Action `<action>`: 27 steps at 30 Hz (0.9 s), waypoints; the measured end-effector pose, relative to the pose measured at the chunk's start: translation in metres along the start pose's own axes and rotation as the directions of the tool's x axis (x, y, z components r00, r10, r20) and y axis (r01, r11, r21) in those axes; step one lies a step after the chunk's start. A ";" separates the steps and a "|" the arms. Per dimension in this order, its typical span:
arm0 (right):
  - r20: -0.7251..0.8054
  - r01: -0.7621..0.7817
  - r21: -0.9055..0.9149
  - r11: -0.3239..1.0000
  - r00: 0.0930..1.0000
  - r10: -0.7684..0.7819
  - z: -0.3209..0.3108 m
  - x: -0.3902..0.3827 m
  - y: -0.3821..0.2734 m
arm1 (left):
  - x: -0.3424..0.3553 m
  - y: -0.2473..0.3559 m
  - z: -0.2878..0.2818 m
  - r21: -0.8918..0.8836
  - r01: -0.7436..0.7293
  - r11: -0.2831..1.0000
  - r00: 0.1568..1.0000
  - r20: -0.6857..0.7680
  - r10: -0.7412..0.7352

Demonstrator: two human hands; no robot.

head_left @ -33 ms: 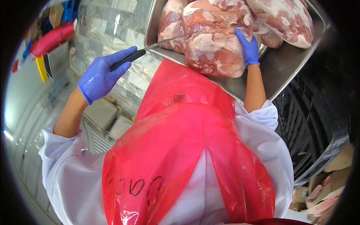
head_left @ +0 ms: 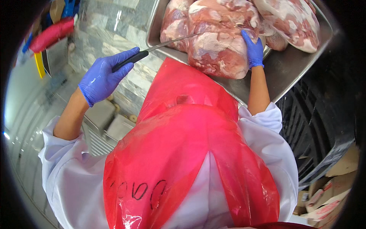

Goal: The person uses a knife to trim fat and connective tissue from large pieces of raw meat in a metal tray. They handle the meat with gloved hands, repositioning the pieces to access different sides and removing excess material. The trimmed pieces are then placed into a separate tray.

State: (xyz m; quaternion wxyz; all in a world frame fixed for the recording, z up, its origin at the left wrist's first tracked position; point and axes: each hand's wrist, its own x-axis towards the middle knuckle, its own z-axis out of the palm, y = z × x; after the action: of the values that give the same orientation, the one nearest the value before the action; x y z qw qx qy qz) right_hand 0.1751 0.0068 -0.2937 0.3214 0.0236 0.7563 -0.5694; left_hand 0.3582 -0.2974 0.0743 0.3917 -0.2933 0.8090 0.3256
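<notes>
In a blue glove, my left hand (head_left: 107, 75) is closed round the black handle of a knife (head_left: 131, 61). The thin blade points right, its tip against the upper face of a large raw piece of meat (head_left: 218, 51), pink with white fat. My right hand (head_left: 253, 49), gloved alike, grips the right side of that piece. One finger stretches over its surface, and the other fingers are partly hidden. A deep metal tray (head_left: 289, 78) holds the meat. Another big fatty piece (head_left: 291, 23) lies at its far right, and one more (head_left: 175, 26) at its left.
A red plastic apron (head_left: 183, 126) covers my front up to the tray's near edge. Black ribbed crates (head_left: 312, 122) stand right of the tray, with torn cardboard (head_left: 331, 194) below. Metal containers (head_left: 120, 128) sit low on the left. A red bundle (head_left: 52, 35) lies far left.
The knife tip has shifted slightly right along the meat. Both hands keep nearly the same places and grips.
</notes>
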 end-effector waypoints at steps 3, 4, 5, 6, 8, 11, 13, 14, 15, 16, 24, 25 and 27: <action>-0.035 0.038 0.109 0.993 0.999 -0.034 0.012 -0.013 -0.032 | -0.016 -0.009 0.030 -0.114 0.009 0.993 0.998 -0.063 -0.016; -0.051 0.053 0.138 0.989 0.998 -0.046 0.013 -0.024 -0.041 | -0.021 -0.006 0.039 -0.094 0.040 0.995 0.996 -0.072 -0.046; 0.040 0.030 0.129 0.991 0.999 -0.035 0.005 -0.017 -0.026 | -0.026 -0.005 0.049 -0.069 0.067 0.995 0.994 -0.079 -0.072; 0.045 0.036 0.154 0.987 0.998 -0.044 0.005 -0.018 -0.024 | -0.029 -0.008 0.059 -0.062 0.081 0.995 0.990 -0.107 -0.087; 0.041 0.049 0.218 0.975 0.997 -0.059 0.006 -0.018 -0.023 | -0.029 -0.015 0.073 -0.029 0.105 0.994 0.981 -0.160 -0.109; 0.078 0.024 0.250 0.968 0.996 -0.044 0.003 -0.010 -0.015 | -0.027 -0.008 0.074 -0.001 0.158 0.987 0.973 -0.168 -0.156; 0.086 0.027 0.228 0.973 0.995 -0.048 0.003 -0.008 -0.015 | -0.026 -0.005 0.074 0.004 0.161 0.987 0.972 -0.176 -0.158; 0.086 0.030 0.206 0.978 0.995 -0.049 0.003 -0.009 -0.017 | -0.025 -0.004 0.074 -0.008 0.130 0.992 0.971 -0.199 -0.129; 0.084 0.033 0.185 0.982 0.995 -0.049 0.002 -0.008 -0.019 | -0.023 -0.005 0.074 -0.017 0.097 0.995 0.970 -0.222 -0.098; 0.077 0.062 0.152 0.986 0.994 -0.074 0.000 -0.004 -0.017 | -0.020 -0.006 0.073 0.016 0.065 0.998 0.968 -0.245 -0.059; -0.015 0.094 0.170 0.981 0.996 -0.093 0.006 -0.012 -0.026 | -0.010 0.002 0.052 0.172 -0.002 0.985 0.984 -0.174 0.033; -0.082 0.103 0.170 0.980 0.993 -0.090 0.010 -0.017 -0.031 | -0.005 0.006 0.046 0.171 -0.023 0.985 0.986 -0.161 0.051; -0.068 0.058 0.134 0.989 0.996 -0.049 0.008 -0.019 -0.031 | -0.009 0.015 0.045 0.158 -0.036 0.987 0.990 -0.126 0.056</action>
State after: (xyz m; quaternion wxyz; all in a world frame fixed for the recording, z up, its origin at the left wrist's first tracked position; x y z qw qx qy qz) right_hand 0.1809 -0.0050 -0.2589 0.2788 0.0435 0.7262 -0.6269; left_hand 0.3721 -0.2524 0.0648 0.3523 -0.2637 0.8622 0.2508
